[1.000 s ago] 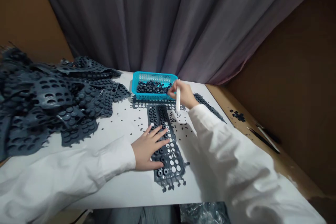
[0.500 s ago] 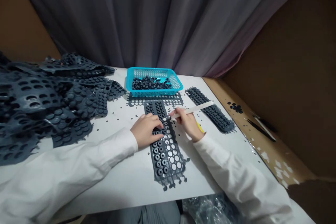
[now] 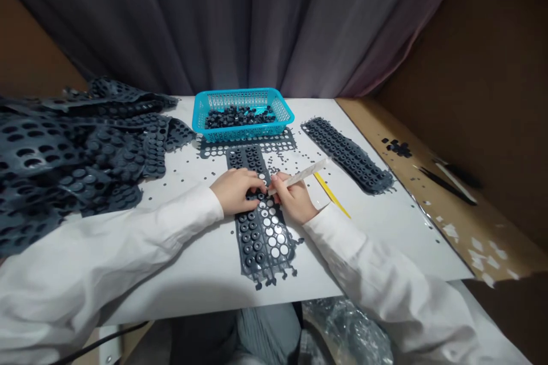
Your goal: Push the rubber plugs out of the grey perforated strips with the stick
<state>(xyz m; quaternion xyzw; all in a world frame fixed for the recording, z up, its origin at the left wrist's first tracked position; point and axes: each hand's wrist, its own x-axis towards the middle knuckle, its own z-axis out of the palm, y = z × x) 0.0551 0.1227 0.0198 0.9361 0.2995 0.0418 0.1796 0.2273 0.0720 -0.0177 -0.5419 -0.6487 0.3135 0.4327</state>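
My left hand (image 3: 237,191) lies with curled fingers on a dark grey perforated rubber sheet (image 3: 261,236), pressing on its rows of small rings. Many holes in the sheet's lower part show white table through them. My right hand (image 3: 294,199) is just beside it and grips a flat white stick (image 3: 298,177), whose tip touches the sheet near my left fingertips. A blue plastic basket (image 3: 242,115) of small black rubber pieces stands beyond my hands.
A large heap of grey rubber sheets (image 3: 72,148) covers the table's left side. Other strips (image 3: 347,155) (image 3: 246,144) and a yellow strip (image 3: 331,195) lie on the white table (image 3: 377,239). Small black pieces are scattered around. Dark tools (image 3: 447,185) lie on the cardboard ledge at right.
My right hand has moved from the basket down to the sheet, with the stick tilted from upright to nearly flat. My left hand has slid farther up the sheet. The view has tilted downward.
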